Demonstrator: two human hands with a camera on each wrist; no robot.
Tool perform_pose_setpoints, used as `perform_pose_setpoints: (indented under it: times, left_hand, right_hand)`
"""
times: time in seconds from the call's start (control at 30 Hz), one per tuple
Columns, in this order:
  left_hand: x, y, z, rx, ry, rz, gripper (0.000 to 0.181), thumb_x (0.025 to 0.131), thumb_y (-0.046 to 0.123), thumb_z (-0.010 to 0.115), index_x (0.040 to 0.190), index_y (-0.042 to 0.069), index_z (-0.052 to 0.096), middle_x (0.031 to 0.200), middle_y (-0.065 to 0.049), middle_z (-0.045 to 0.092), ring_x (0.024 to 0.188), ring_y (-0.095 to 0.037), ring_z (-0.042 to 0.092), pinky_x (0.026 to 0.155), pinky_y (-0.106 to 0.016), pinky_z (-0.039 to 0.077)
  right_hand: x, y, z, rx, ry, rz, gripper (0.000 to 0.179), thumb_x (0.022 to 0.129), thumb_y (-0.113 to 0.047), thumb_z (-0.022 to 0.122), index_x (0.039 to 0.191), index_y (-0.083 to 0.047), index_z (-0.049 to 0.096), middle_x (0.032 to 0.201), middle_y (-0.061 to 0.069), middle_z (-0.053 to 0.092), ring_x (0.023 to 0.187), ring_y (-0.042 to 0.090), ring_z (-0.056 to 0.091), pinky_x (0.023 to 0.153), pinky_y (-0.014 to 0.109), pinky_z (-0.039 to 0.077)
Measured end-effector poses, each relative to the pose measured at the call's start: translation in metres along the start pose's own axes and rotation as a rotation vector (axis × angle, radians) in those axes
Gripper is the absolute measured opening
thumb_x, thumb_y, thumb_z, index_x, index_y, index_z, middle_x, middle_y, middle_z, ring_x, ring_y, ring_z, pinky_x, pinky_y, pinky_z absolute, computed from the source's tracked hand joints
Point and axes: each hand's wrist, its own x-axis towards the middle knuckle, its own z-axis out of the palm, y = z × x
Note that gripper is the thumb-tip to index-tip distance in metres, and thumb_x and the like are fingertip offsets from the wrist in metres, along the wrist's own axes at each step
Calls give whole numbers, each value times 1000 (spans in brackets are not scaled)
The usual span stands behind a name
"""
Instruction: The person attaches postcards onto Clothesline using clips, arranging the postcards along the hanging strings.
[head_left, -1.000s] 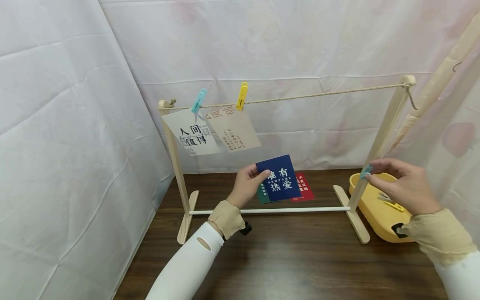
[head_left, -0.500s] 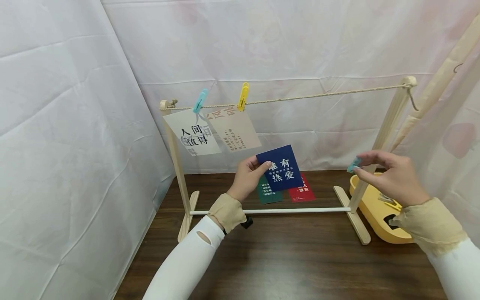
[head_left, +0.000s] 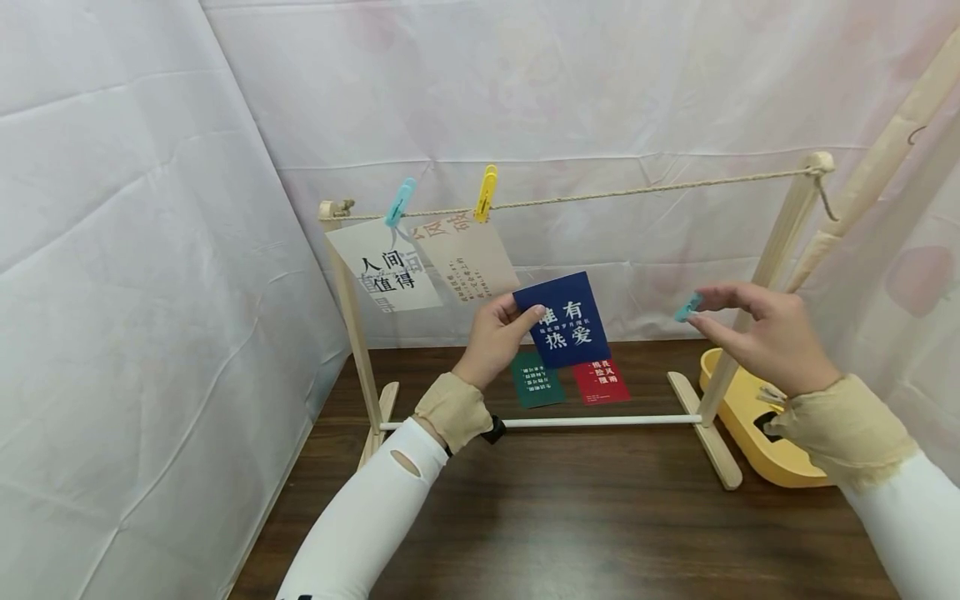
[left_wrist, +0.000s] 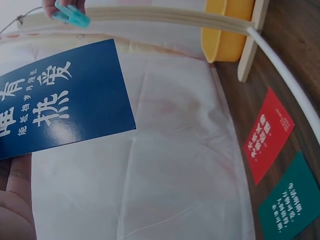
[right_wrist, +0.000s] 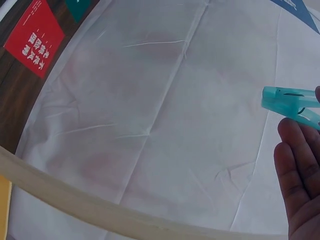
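Observation:
My left hand [head_left: 498, 342] pinches a dark blue card [head_left: 566, 321] with white characters by its left edge, thumb on the front. The card is held below the rope [head_left: 600, 193], in front of the stand. My right hand [head_left: 772, 333] pinches a light blue clothespin [head_left: 687, 307] near the right post; in the right wrist view the clothespin [right_wrist: 290, 104] points away from the fingertips. On the rope's left part, a blue clothespin [head_left: 401, 202] holds a white card [head_left: 386, 271], and a yellow clothespin [head_left: 486, 193] holds a beige card [head_left: 472, 262].
A green card [head_left: 536, 383] and a red card [head_left: 603, 387] lie on the dark wooden table [head_left: 585, 517] behind the white crossbar [head_left: 600, 422]. A yellow tray [head_left: 772, 467] with clothespins stands behind the stand's right post [head_left: 776, 229]. White cloth [head_left: 525, 83] hangs behind.
My left hand has raised the blue card, uncovering more of the green and red cards. My right hand has moved left and up with the clothespin, past the right post.

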Motion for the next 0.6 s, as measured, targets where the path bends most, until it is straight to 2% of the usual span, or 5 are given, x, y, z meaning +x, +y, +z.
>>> perform_pose_setpoints:
  times: [0.3, 0.5, 0.6]
  left_hand:
    - [11, 12, -2, -25, 63, 76, 26, 106, 4, 68, 128, -9, 73, 117, -29, 78, 94, -6, 76, 90, -26, 62]
    - [18, 19, -4, -35, 77, 121, 24, 105, 1, 68, 124, -11, 74, 114, -32, 78, 90, -3, 75, 86, -24, 61]
    - [20, 23, -5, -40, 78, 136, 23, 105, 1, 68, 123, -12, 74, 114, -33, 77, 90, -3, 76, 87, -24, 61]
  right_hand:
    - [12, -6, 3, -17, -1, -12, 36, 74, 17, 88, 105, 3, 79, 103, -34, 66, 99, -23, 62, 98, 3, 43]
    - [22, -11, 4, 16, 17, -36, 39, 70, 20, 88, 104, 3, 80, 100, -27, 72, 97, -20, 65, 98, 4, 45]
    - [28, -14, 4, 28, 18, -41, 40, 70, 21, 88, 105, 3, 80, 101, -31, 70, 97, -18, 66, 97, 5, 46]
